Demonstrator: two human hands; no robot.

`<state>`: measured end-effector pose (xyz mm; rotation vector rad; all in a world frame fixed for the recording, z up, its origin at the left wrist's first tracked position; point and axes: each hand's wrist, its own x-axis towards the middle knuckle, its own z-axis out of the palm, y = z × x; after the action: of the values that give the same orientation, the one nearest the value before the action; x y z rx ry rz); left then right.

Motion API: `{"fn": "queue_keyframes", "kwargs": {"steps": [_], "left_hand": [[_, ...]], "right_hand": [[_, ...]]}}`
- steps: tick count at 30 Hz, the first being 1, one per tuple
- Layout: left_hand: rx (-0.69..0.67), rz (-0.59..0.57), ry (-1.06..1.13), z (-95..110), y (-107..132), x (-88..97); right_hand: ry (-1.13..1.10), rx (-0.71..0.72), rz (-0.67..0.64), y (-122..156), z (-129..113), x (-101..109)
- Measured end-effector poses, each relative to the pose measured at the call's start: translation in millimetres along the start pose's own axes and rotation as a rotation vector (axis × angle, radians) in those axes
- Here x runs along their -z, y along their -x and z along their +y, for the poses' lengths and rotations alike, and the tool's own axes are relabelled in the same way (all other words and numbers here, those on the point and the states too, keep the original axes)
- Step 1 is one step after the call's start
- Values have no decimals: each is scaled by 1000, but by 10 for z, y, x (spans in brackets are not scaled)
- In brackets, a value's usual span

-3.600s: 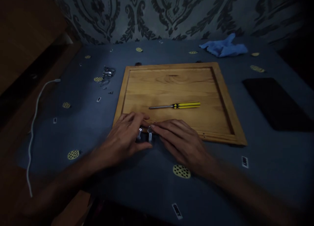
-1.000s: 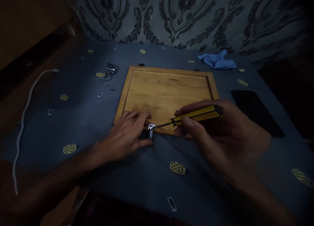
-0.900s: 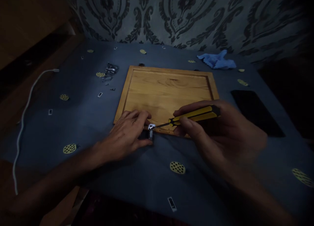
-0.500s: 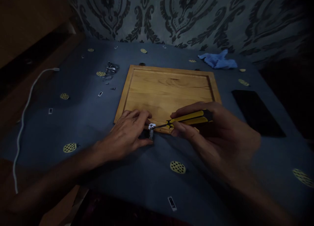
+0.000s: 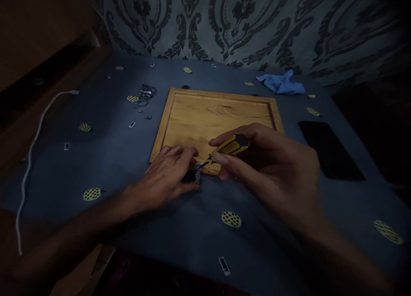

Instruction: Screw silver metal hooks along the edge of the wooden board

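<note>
A wooden panel with a raised frame [image 5: 221, 116] lies flat on the table, its near edge towards me. At that edge a small metal fitting [image 5: 198, 174], perhaps a latch, sits between the thumb and fingers of my left hand [image 5: 168, 171]. The other fingers of this hand rest on the panel's frame. My right hand [image 5: 272, 167] is closed around the yellow and black handle of a screwdriver [image 5: 229, 146]. The screwdriver slants down to the left, its tip at the top of the fitting. Whether the tip sits in a screw is too small to tell.
Several loose metal parts [image 5: 147, 91] lie left of the panel, with a tiny screw-like piece [image 5: 148, 118] nearer. A blue cloth [image 5: 282, 82] is at the back right, a black flat slab [image 5: 330, 150] to the right. A white cable [image 5: 32, 146] runs along the left.
My right hand has moved left and tipped the screwdriver more steeply, its handle end now higher and nearer the fitting. My left hand stays in place.
</note>
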<state>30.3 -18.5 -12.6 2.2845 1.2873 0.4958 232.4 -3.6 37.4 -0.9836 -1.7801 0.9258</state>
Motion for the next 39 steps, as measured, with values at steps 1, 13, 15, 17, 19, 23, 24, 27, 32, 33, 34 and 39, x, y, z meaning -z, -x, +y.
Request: {"fn": "queue_keyframes", "kwargs": {"steps": [1,13,15,17,19,23,24,27,32,33,34,39], "left_hand": [[1,-1,-3,-1,-1,-2],[7,-17,-31,4,-6,6],[12,-20,-29,7,0,12],[15,-20,-21,5,7,11],[8,-15,-9,-3,13,5],[2,1,-7,-14,11,-6],[5,1,-11,-14,9,-6],[12,-10,-24,-8,8,-3],[-1,3,-10,-8,16,-9],[0,5,-6,-10,16,-12],[5,2,-3,-11,14,-14],[23,-19,-12,-4,2,-14]], "right_hand": [[-6,-2,-7,-25,-2,-15],[-60,42,-162,-146,-37,22],[-55,35,-99,-140,-21,21],[-41,28,-40,-133,0,18],[-45,16,-15,-124,15,20],[-73,45,-51,-119,-3,50],[-60,56,-73,-120,-15,60],[-7,64,-120,-118,-44,72],[-66,38,-43,-104,-19,35],[-79,27,-31,-104,-11,30],[-94,22,-32,-105,-7,27],[-64,89,-82,-103,-36,44]]}}
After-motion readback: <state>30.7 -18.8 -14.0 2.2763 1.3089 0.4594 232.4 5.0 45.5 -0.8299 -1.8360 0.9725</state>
